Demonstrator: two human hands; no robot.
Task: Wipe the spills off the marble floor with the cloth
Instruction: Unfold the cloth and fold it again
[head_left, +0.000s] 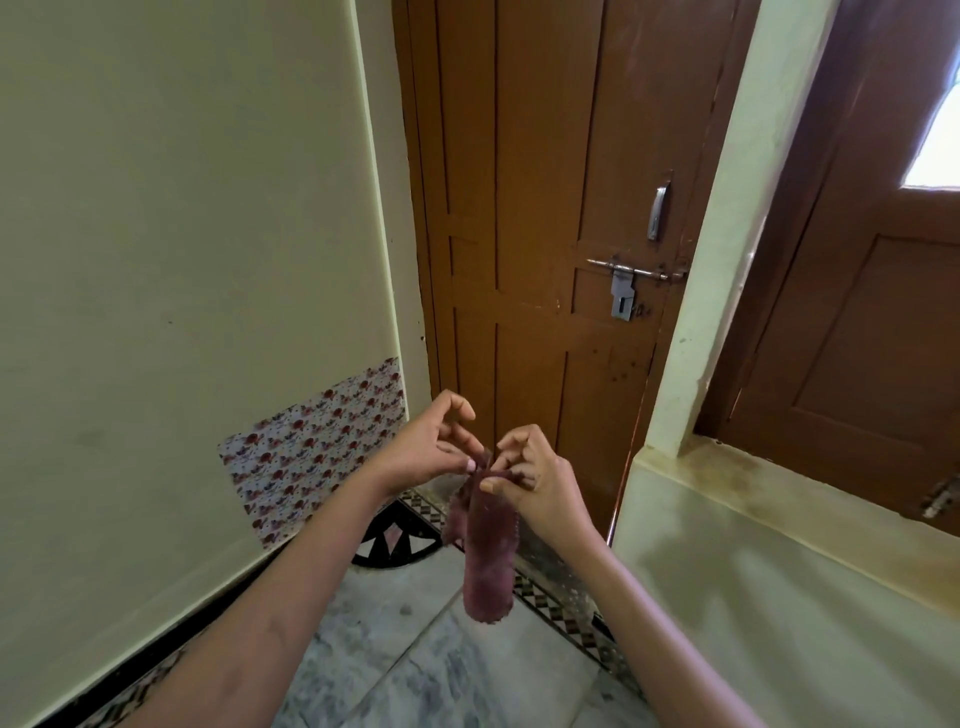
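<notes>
A maroon fluffy cloth (488, 556) hangs down in a narrow fold in front of me, above the grey-veined marble floor (436, 670). My left hand (431, 447) pinches its top edge from the left with thumb and fingertips. My right hand (530, 473) pinches the same top edge from the right, thumb on the near side. Both hands are held close together at chest height. I cannot make out any spill on the part of the floor that shows.
A shut brown wooden door (535, 208) with a latch (623, 280) stands straight ahead. A cream wall (182, 234) with a floral paper patch (311, 452) is on the left. A cream ledge (779, 571) juts out on the right. A black-and-white patterned border (566, 603) edges the floor.
</notes>
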